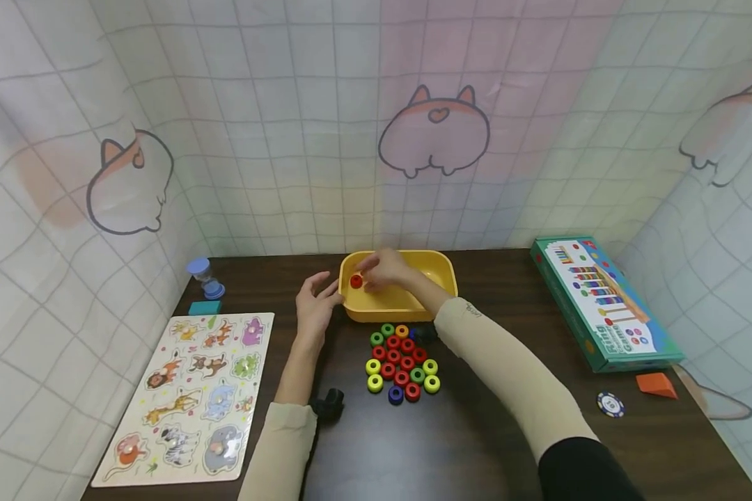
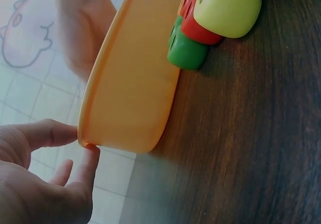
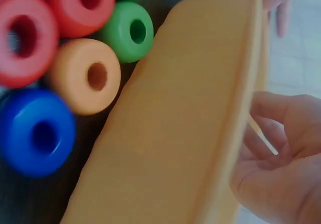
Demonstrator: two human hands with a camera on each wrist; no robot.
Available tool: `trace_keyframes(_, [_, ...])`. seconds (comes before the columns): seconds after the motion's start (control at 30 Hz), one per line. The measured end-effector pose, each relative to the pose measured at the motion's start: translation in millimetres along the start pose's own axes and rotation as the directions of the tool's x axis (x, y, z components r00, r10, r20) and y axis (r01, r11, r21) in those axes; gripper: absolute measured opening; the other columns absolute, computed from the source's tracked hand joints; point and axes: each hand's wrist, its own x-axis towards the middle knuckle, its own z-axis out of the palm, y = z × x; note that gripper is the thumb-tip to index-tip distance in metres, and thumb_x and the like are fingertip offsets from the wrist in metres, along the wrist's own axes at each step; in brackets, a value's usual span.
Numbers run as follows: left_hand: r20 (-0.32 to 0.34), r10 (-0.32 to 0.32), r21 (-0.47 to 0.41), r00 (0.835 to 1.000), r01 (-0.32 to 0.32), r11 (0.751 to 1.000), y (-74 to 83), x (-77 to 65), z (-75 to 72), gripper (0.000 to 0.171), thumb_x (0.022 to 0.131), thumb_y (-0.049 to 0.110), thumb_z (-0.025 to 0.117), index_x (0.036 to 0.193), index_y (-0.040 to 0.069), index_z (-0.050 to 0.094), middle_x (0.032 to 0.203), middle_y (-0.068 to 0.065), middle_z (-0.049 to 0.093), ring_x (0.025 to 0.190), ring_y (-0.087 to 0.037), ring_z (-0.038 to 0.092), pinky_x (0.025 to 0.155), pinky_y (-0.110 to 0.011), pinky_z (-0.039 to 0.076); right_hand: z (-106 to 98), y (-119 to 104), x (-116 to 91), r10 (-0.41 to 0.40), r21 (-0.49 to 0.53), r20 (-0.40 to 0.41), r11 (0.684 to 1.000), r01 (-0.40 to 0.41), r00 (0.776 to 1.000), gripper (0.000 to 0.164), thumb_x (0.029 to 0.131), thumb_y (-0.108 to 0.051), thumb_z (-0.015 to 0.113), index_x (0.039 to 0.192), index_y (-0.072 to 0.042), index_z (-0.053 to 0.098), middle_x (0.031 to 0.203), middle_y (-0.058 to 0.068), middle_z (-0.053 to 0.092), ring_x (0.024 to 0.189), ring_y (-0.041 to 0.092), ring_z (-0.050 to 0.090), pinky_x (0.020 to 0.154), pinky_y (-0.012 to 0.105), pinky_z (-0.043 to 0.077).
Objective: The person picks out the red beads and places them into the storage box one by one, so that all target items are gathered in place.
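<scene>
My left hand (image 1: pixel 313 309) is at the left end of a yellow plastic tray (image 1: pixel 397 316). In the left wrist view, its finger and thumb pinch the tray's rim (image 2: pixel 82 133). My right hand (image 1: pixel 385 270) reaches down inside the tray, fingers bent, right beside a red ring bead (image 1: pixel 356 281). In the right wrist view the tray wall hides the fingertips, so I cannot tell whether they hold the bead. In front of the tray lie several ring beads, including red (image 1: pixel 407 363), green (image 1: pixel 377 339), yellow (image 1: pixel 432 383), orange (image 1: pixel 402 331) and blue (image 1: pixel 395 395) ones.
An animal puzzle board (image 1: pixel 188 403) lies at left, with a teal block (image 1: pixel 205 307) and blue sand timer (image 1: pixel 207 278) behind it. On the right are a green toy box (image 1: pixel 604 303), a poker chip (image 1: pixel 611 404) and an orange block (image 1: pixel 656 385). Curtains stand behind the table.
</scene>
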Motion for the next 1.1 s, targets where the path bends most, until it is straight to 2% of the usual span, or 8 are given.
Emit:
trace_keyframes(0.2, [-0.017, -0.012, -0.015, 1.0, 0.012, 1.0, 2.8, 2.2, -1.2, 0.055, 0.083, -0.011, 0.067, 0.131, 0.01, 0.051, 0.145, -0.008, 0.041, 0.119, -0.021, 0.061, 0.092, -0.034, 0.054, -14.6, -15.7, -43.6, -0.161, -0.037, 0.009, 0.986, 0.161, 0.987, 0.026, 0.092, -0.005, 0.066, 0.116, 0.003, 0.067, 0.105, 0.018, 0.071, 0.093, 0.038, 0.07, 0.082, 0.048, 0.057])
trace_keyframes(0.3, [-0.025, -0.009, -0.008, 1.0, 0.009, 1.0, 3.1, 2.0, -2.2, 0.055, 0.082, -0.012, 0.066, 0.13, 0.011, 0.052, 0.145, -0.008, 0.041, 0.119, -0.022, 0.061, 0.091, -0.034, 0.054, -19.0, -21.6, -71.4, -0.212, -0.091, 0.053, 0.972, 0.216, 0.976, 0.02, 0.091, -0.008, 0.068, 0.11, -0.002, 0.071, 0.099, 0.012, 0.073, 0.088, 0.035, 0.071, 0.077, 0.046, 0.059])
trace_keyframes(0.37, [-0.03, -0.015, 0.007, 0.999, 0.015, 1.0, 3.3, 1.4, -2.3, 0.055, 0.082, -0.011, 0.066, 0.13, 0.011, 0.052, 0.146, -0.008, 0.041, 0.119, -0.022, 0.061, 0.092, -0.034, 0.054, -21.1, -22.1, -90.1, -0.225, -0.126, 0.094, 0.964, 0.235, 0.97, 0.017, 0.091, -0.009, 0.069, 0.107, -0.004, 0.072, 0.098, 0.014, 0.073, 0.082, 0.033, 0.072, 0.073, 0.045, 0.06])
trace_keyframes(0.5, [-0.034, -0.027, 0.027, 0.999, 0.028, 0.999, 2.8, 1.0, -0.8, 0.056, 0.081, -0.01, 0.067, 0.13, 0.012, 0.053, 0.146, -0.008, 0.041, 0.118, -0.019, 0.062, 0.093, -0.034, 0.053, -24.5, -12.8, -121.6, -0.186, -0.19, 0.154, 0.958, 0.214, 0.97, 0.016, 0.09, -0.01, 0.07, 0.104, -0.004, 0.073, 0.095, 0.015, 0.074, 0.075, 0.032, 0.073, 0.067, 0.045, 0.06])
trace_keyframes(0.6, [-0.03, -0.027, 0.027, 0.999, 0.028, 0.999, 2.1, 1.2, 1.5, 0.056, 0.08, -0.01, 0.067, 0.13, 0.012, 0.053, 0.146, -0.008, 0.041, 0.117, -0.019, 0.062, 0.093, -0.033, 0.053, -26.2, 2.5, -138.0, -0.136, -0.252, 0.16, 0.952, 0.174, 0.978, 0.014, 0.089, -0.009, 0.071, 0.102, -0.005, 0.074, 0.091, 0.012, 0.074, 0.073, 0.031, 0.072, 0.065, 0.043, 0.06])
trace_keyframes(0.8, [-0.023, -0.025, 0.044, 0.999, 0.026, 0.999, 3.4, 2.3, -1.4, 0.062, 0.078, -0.011, 0.068, 0.134, 0.009, 0.051, 0.147, -0.009, 0.04, 0.119, -0.02, 0.061, 0.092, -0.034, 0.054, -23.3, 34.9, -152.7, -0.084, -0.38, 0.161, 0.914, 0.14, 0.983, 0.009, 0.084, -0.006, 0.073, 0.09, -0.012, 0.078, 0.082, 0.003, 0.074, 0.067, 0.023, 0.071, 0.058, 0.032, 0.059])
trace_keyframes(0.9, [-0.01, -0.032, 0.049, 0.999, 0.033, 0.998, 4.0, 2.5, -2.8, 0.066, 0.077, -0.011, 0.068, 0.137, 0.006, 0.048, 0.147, -0.009, 0.039, 0.121, -0.022, 0.06, 0.092, -0.035, 0.054, -21.1, 48.7, -156.0, -0.062, -0.381, 0.168, 0.916, 0.123, 0.984, 0.009, 0.082, -0.006, 0.076, 0.087, -0.014, 0.078, 0.08, 0.0, 0.074, 0.066, 0.019, 0.07, 0.057, 0.03, 0.058])
trace_keyframes(1.1, [-0.008, -0.046, 0.023, 0.999, 0.046, 0.999, 6.0, 1.3, -5.8, 0.065, 0.077, -0.013, 0.07, 0.134, 0.01, 0.05, 0.147, -0.009, 0.039, 0.119, -0.02, 0.061, 0.091, -0.033, 0.054, -18.1, 65.6, -156.9, -0.043, -0.246, 0.189, 0.965, 0.09, 0.981, 0.009, 0.082, -0.006, 0.077, 0.089, -0.011, 0.078, 0.086, 0.004, 0.074, 0.066, 0.025, 0.072, 0.058, 0.036, 0.06])
